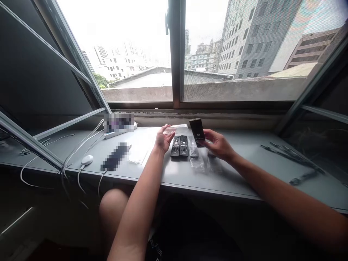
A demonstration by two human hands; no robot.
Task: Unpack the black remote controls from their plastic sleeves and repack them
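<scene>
Left hand [164, 138] by 2 remotes [179, 146], right hand [219, 145] holding 1 remote [197, 132]

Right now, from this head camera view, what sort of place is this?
Likely an upper-floor office or flat in a city: a long grey window desk, an open casement window, and tower blocks outside.

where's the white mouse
In the head view, the white mouse lies on the left of the grey desk, near its front edge, just left of a blurred black object.

Small black remote [197, 131] in the right hand [219, 145]
</scene>
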